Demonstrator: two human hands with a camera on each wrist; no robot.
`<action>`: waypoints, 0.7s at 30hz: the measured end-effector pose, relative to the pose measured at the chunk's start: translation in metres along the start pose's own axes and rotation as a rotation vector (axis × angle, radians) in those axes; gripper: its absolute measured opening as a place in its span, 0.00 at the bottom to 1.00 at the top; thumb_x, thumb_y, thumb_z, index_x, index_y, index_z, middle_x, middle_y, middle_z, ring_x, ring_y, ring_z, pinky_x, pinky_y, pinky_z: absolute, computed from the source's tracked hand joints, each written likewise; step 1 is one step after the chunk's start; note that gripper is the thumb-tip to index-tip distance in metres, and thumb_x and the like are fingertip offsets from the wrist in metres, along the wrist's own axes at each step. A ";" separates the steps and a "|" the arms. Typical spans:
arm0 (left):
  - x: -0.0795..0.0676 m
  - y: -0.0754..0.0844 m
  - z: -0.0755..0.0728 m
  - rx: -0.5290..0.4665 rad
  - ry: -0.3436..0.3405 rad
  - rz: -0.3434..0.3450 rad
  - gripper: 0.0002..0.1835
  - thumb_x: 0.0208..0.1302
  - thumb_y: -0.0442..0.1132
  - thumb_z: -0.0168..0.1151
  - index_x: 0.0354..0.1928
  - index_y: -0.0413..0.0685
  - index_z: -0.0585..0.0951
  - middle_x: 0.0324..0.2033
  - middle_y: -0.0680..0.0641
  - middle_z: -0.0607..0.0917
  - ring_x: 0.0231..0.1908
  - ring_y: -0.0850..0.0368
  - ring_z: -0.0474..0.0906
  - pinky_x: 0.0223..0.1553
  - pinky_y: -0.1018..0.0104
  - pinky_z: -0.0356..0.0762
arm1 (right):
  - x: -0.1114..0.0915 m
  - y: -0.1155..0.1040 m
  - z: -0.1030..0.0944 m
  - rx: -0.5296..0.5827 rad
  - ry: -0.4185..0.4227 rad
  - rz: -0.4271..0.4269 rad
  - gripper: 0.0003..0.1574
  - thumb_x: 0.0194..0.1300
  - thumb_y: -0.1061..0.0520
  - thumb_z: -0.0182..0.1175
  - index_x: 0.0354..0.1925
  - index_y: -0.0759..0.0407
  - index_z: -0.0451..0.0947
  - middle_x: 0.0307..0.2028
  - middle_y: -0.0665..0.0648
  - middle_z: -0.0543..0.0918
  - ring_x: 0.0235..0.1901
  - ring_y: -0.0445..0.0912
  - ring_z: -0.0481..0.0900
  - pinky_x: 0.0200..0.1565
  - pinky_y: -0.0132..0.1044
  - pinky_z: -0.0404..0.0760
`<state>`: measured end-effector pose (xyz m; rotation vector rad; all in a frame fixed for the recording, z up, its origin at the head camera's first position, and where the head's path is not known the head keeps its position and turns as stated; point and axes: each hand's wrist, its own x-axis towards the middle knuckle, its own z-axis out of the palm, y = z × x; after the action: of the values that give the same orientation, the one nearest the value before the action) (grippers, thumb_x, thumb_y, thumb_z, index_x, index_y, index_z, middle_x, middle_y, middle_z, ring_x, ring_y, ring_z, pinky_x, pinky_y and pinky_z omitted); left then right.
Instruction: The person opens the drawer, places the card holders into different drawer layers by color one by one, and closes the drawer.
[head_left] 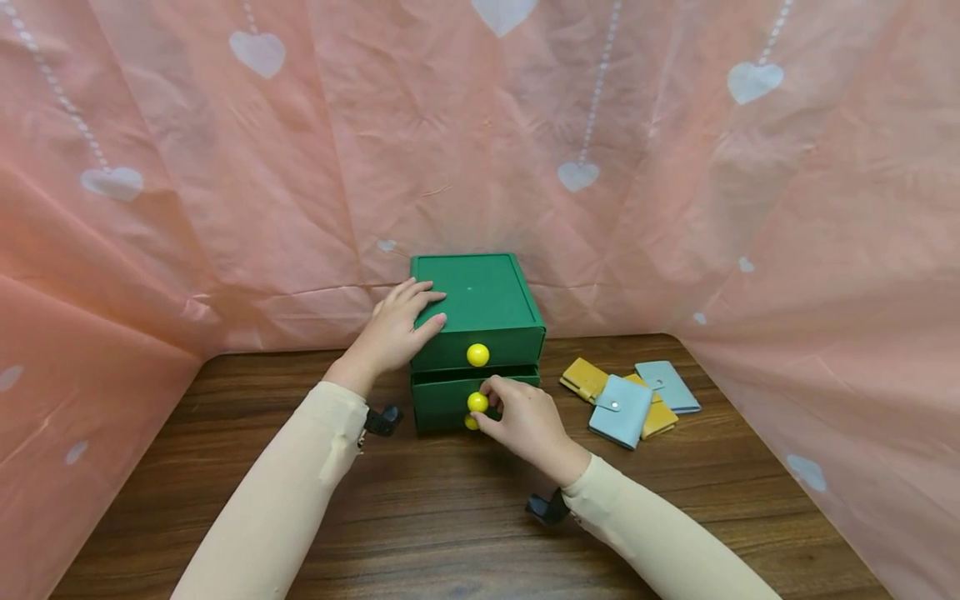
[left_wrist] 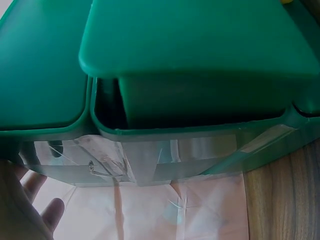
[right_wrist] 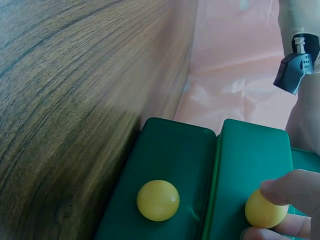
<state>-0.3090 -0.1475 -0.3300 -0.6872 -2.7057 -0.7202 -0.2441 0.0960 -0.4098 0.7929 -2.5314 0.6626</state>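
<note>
The right grip (head_left: pixel 528 421) pinches the middle knob (head_left: pixel 477 402), whose drawer (head_left: pixel 441 408) stands slightly out of the green cabinet (head_left: pixel 483 292) on the bench (head_left: pixel 427 517). The knob looks smooth, perhaps slippery, best held behind its round bulge. The drawer seems light, stiff plastic. Farther back, the left grip (head_left: pixel 395 329) rests, fingers spread, on the cabinet's top left edge, where so light a body probably wants bracing

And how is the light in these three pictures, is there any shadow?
Head view: fairly even light, the top yellow knob bright; left wrist view: the left hand dim at the edge; right wrist view: the table pale and hazy near the curtain, darker beside the bottom drawer.
</note>
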 end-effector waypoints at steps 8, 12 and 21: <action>-0.001 0.001 0.000 -0.002 0.003 -0.006 0.29 0.77 0.59 0.46 0.72 0.55 0.70 0.75 0.47 0.61 0.77 0.47 0.44 0.71 0.36 0.45 | -0.004 -0.007 -0.006 -0.023 -0.019 -0.005 0.16 0.55 0.48 0.76 0.37 0.49 0.80 0.26 0.45 0.80 0.24 0.37 0.72 0.26 0.31 0.72; 0.000 0.000 0.001 -0.002 0.003 -0.008 0.29 0.77 0.59 0.46 0.72 0.55 0.70 0.75 0.47 0.61 0.77 0.48 0.43 0.71 0.36 0.45 | -0.007 -0.010 -0.008 -0.027 -0.016 -0.015 0.15 0.55 0.49 0.76 0.37 0.49 0.80 0.26 0.44 0.79 0.23 0.37 0.72 0.26 0.31 0.72; -0.001 -0.001 0.001 -0.004 0.004 -0.007 0.29 0.76 0.60 0.46 0.72 0.55 0.70 0.75 0.47 0.61 0.77 0.48 0.43 0.71 0.36 0.44 | -0.014 -0.011 -0.010 -0.062 -0.012 -0.059 0.14 0.56 0.48 0.74 0.35 0.48 0.79 0.25 0.44 0.79 0.22 0.36 0.69 0.24 0.29 0.70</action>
<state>-0.3086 -0.1479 -0.3311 -0.6765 -2.7053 -0.7287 -0.2246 0.0989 -0.4053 0.8482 -2.5158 0.5598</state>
